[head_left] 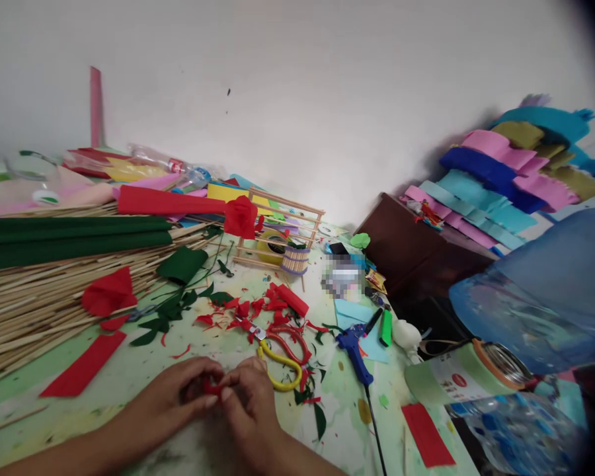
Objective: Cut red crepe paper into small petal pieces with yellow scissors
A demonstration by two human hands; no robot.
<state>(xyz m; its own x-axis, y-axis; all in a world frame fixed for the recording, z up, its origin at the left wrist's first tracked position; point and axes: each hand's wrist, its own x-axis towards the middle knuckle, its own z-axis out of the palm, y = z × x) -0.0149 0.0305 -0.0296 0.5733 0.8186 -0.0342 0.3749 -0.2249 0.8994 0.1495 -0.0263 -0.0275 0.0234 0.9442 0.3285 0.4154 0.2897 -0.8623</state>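
My left hand (187,390) and my right hand (250,403) meet low in the head view, both closed on a small red paper piece (212,386). Its shape is mostly covered by my fingers. Just beyond my right hand lie scissors (282,360) with one yellow and one red handle loop, their blades among red paper scraps (250,307). Left of my hands a red paper strip (84,365) lies flat. A red paper flower (108,293) with dark green leaves (166,311) rests on a bundle of thin sticks (44,297).
At the right lie a blue glue gun (353,347) with a black cord, another red strip (428,435) and a tipped green flask (456,375). A stick frame (277,205) stands behind, near green paper rolls (74,239). Folded coloured crepe paper (506,172) is piled on a brown box (416,244).
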